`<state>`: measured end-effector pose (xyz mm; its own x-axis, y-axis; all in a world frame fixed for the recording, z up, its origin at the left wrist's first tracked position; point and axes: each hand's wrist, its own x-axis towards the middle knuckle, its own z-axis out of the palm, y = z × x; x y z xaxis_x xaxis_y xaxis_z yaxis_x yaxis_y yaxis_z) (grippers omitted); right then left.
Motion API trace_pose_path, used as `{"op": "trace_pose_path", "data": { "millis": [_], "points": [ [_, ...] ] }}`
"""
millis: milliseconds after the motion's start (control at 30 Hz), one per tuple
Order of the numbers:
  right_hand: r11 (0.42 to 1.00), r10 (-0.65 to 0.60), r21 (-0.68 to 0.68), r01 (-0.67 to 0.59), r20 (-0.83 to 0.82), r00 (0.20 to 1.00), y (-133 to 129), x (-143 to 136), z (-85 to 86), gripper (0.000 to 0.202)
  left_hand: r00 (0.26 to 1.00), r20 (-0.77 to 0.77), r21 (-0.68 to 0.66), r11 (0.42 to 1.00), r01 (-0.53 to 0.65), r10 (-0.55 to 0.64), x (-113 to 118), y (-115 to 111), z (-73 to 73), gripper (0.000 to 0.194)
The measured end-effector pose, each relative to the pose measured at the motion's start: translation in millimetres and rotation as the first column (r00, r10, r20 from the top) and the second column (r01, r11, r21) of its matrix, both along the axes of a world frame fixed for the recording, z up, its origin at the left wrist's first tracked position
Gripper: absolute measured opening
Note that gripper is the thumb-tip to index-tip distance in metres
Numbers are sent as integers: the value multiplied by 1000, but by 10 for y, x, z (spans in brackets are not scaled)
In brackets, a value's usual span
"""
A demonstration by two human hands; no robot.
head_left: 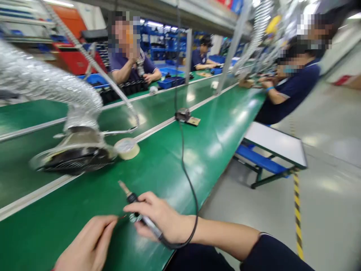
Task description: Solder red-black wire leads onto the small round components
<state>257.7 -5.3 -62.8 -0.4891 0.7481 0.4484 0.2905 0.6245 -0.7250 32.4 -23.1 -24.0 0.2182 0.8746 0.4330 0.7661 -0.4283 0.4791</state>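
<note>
My right hand [160, 218] is wrapped round a soldering iron [152, 227], whose tip points up and left over the green bench. From its rear end a black cord loops up past my wrist. A small shiny, silvery thing [135, 217] shows under the fingers of this hand; I cannot tell what it is. My left hand [90, 241] is closed in a pinch on a thin reddish wire [122, 217], which sticks out toward the right hand. The two hands are close together but apart.
A fume hood [79, 160] on a silver duct [50, 75] stands at left, beside a tape roll [127, 148]. Farther along the bench [158, 173] is a soldering stand [184, 115]. People sit opposite and at right, near a white-topped stool [275, 143].
</note>
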Motion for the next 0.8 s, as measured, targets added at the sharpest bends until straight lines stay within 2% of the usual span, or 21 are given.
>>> {"op": "trace_pose_path", "data": {
  "millis": [133, 300, 500, 800],
  "points": [
    [993, -4, -119, -18, -180, 984, -131, -5, 53, 60, 994, 100, -213, 977, -28, 51, 206, -187, 95, 21],
    [989, -64, -142, 41, -163, 985, -158, -22, 44, 58, 960, 243, -373, 927, -42, 141, 232, -192, 82, 24],
    [993, -63, -109, 46, -158, 985, -176, -37, 82, 56, 929, 334, -410, 912, -10, 160, 221, -209, 74, 23],
    [983, 9, -179, -48, -210, 978, -256, -181, 99, 61, 903, 415, -357, 933, 50, 111, 271, -241, 112, 19]
  ]
}}
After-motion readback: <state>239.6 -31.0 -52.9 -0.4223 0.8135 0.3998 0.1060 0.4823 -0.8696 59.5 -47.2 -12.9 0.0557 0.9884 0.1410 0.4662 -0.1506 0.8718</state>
